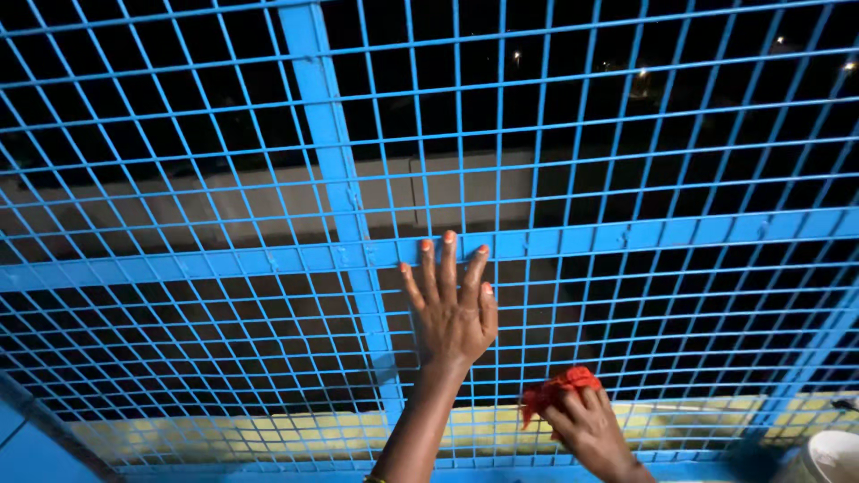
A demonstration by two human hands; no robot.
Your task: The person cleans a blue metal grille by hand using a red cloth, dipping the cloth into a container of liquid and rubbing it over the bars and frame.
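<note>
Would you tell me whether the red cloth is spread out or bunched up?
Bunched up: the red cloth sits crumpled under the right hand against the blue metal grille.

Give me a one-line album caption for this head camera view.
Left hand flat on a blue wire grille, right hand pressing a red cloth to it, night outside.
</note>
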